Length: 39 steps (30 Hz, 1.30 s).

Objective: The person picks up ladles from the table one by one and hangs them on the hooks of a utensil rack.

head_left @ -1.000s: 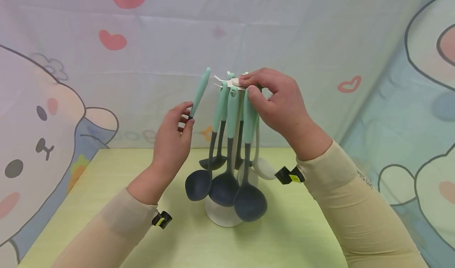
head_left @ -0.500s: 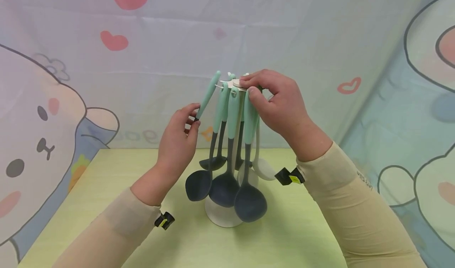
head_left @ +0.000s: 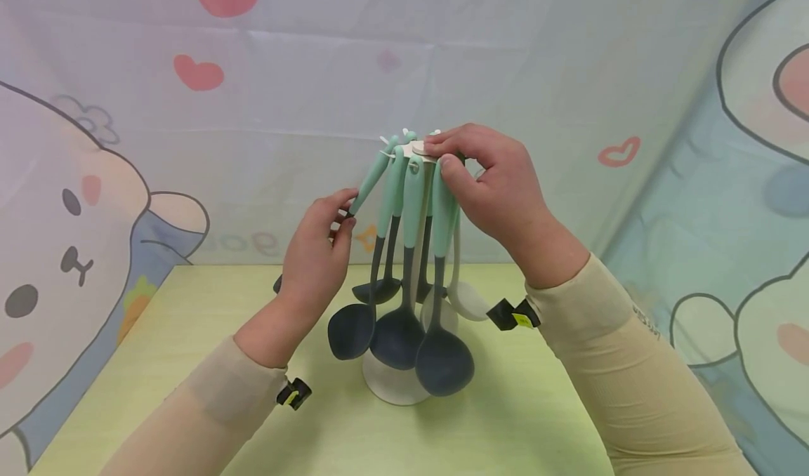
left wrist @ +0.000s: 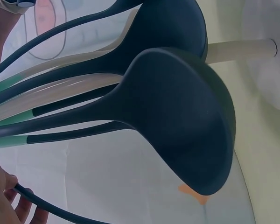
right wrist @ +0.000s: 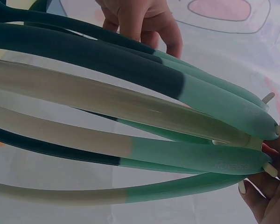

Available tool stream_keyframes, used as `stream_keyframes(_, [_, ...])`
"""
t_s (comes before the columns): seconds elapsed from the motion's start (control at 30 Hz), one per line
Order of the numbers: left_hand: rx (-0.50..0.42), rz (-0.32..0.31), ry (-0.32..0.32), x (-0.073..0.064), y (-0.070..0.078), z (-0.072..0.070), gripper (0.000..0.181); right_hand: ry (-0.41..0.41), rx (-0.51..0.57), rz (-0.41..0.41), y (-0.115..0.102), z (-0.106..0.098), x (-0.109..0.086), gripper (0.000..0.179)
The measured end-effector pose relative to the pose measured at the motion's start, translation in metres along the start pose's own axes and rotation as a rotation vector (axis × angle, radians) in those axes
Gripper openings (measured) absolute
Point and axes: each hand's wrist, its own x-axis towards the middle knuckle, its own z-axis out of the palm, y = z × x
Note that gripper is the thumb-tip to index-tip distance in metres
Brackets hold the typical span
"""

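Note:
My left hand (head_left: 314,248) pinches a kitchen utensil (head_left: 370,183) with a mint handle and a thin dark shaft (left wrist: 60,212), where handle and shaft meet. Its handle leans right, its top end right at a hook on the left of a white utensil stand (head_left: 393,385). A bit of dark shows beyond the left hand; the rest of that utensil's head is hidden. My right hand (head_left: 505,181) holds the top of the stand, thumb by the handle of a dark ladle (head_left: 445,360). Other dark ladles (left wrist: 177,116) and pale-headed utensils (head_left: 468,300) hang round the post.
The stand's round base rests on a pale yellow-green table (head_left: 531,406). Behind the table hangs a light cloth (head_left: 303,76) printed with hearts and cartoon animals. White hooks (right wrist: 270,169) stick out from the stand's top.
The left hand has moved right and slightly down, bringing the utensil's handle from apart from the stand to the hooks at its left. The right hand keeps its place on the stand's top.

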Motion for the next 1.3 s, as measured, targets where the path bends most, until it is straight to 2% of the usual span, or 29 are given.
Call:
stream_keyframes(0.13, [-0.006, 0.018, -0.002, 0.001, -0.001, 0.002, 0.039, 0.003, 0.007, 0.002, -0.001, 0.0, 0.0, 0.026])
stream_keyframes(0.37, [-0.071, -0.011, -0.061, -0.001, -0.002, 0.008, 0.041, 0.001, 0.017, 0.003, -0.002, 0.001, 0.0, 0.025])
stream_keyframes(0.6, [-0.102, -0.038, -0.083, -0.002, -0.004, 0.014, 0.043, -0.001, 0.022, 0.001, -0.003, 0.001, 0.0, 0.025])
stream_keyframes(0.9, [-0.121, -0.027, -0.098, -0.005, -0.008, 0.017, 0.045, -0.001, 0.007, -0.008, -0.002, 0.001, 0.001, 0.026])
stream_keyframes(1.3, [-0.147, -0.056, -0.15, -0.011, -0.01, 0.016, 0.039, 0.0, -0.014, -0.1, 0.001, 0.004, -0.007, 0.025])
